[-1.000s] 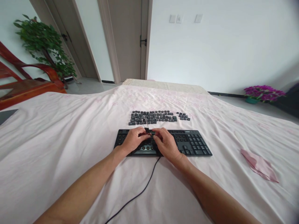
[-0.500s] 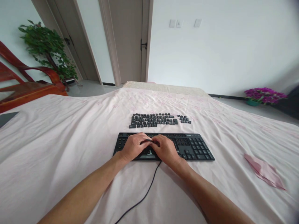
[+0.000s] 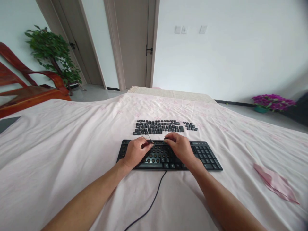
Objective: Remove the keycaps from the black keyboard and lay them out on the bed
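Observation:
A black keyboard (image 3: 206, 154) lies on the cloth with many of its left and middle keycaps off and the round switches bare. Its number pad still has its keys. Between the thumb and fingers of my left hand (image 3: 136, 150) is a keycap puller (image 3: 149, 141), its thin wires pointing up and away, over the keyboard's back edge. My right hand (image 3: 181, 148), above the keyboard's middle, pinches a small black keycap (image 3: 166, 139). Loose keycaps (image 3: 157, 127) lie in rows just behind the keyboard, with a smaller group off to their right.
A pale pink flowered cloth (image 3: 79, 154) covers the surface. The keyboard's cable (image 3: 154, 200) runs toward me. A folded pink cloth (image 3: 275, 183) lies at the right. Farther off are a wooden chair (image 3: 45, 91), a green plant (image 3: 49, 48) and purple flowers (image 3: 274, 101).
My hands were together over the keyboard's middle; they have moved apart. The right hand has gone slightly right and now shows a keycap in its fingers. The puller's wires have come into sight.

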Tool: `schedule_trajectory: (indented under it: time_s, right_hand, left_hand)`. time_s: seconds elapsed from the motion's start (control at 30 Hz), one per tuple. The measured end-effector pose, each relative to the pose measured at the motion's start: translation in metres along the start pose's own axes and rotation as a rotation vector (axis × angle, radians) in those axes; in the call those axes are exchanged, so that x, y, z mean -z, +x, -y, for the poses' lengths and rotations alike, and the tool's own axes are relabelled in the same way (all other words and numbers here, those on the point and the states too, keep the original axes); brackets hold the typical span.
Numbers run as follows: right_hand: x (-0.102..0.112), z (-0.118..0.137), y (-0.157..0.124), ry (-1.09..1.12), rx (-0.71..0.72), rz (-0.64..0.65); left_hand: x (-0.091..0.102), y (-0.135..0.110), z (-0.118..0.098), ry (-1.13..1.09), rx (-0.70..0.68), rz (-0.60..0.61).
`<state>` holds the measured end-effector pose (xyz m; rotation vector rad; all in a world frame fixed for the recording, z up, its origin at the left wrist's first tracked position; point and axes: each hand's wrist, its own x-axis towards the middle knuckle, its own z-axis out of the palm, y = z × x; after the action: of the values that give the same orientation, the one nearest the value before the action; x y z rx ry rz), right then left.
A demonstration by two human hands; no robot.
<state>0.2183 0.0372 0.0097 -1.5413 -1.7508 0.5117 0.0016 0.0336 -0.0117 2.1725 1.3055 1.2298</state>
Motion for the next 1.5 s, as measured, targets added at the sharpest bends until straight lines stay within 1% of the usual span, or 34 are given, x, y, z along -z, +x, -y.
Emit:
schedule_trajectory:
  time_s: [0.07, 0.13, 0.23, 0.33, 0.47, 0.73, 1.03, 1.37, 1.43, 1.5]
  right_hand:
    - [0.006, -0.007, 0.015, -0.027, 0.004, -0.014]
    - [0.009, -0.016, 0.03, -0.087, 0.016, 0.001]
    - [0.006, -0.029, 0.049, -0.164, 0.017, 0.034]
    - [-0.001, -0.04, 0.062, -0.205, 0.016, 0.082]
    - [-0.008, -0.043, 0.072, -0.284, 0.028, 0.116]
    - [-0.011, -0.04, 0.078, -0.418, 0.06, 0.169]
    - [-0.012, -0.043, 0.08, -0.44, 0.097, 0.182]
    - [-0.011, -0.041, 0.078, -0.457, 0.114, 0.158]
    - [-0.01, -0.04, 0.077, -0.454, 0.109, 0.133]
    - [-0.008, -0.036, 0.073, -0.387, 0.118, 0.081]
  left_hand:
    - [-0.002, 0.0, 0.002, 0.044, 0.01, 0.072]
    - [-0.003, 0.0, 0.004, 0.071, 0.015, 0.117]
    - [-0.003, 0.0, 0.004, 0.087, 0.031, 0.138]
    - [-0.002, 0.001, 0.003, 0.09, 0.03, 0.152]
    - [-0.001, 0.002, 0.001, 0.102, 0.038, 0.164]
    - [-0.001, 0.002, 0.001, 0.098, 0.052, 0.183]
    - [-0.001, 0.002, 0.002, 0.101, 0.045, 0.175]
    - [-0.001, 0.001, 0.002, 0.098, 0.028, 0.167]
    - [-0.001, 0.001, 0.002, 0.099, 0.026, 0.165]
    - [0.0, 0.001, 0.002, 0.103, 0.024, 0.166]
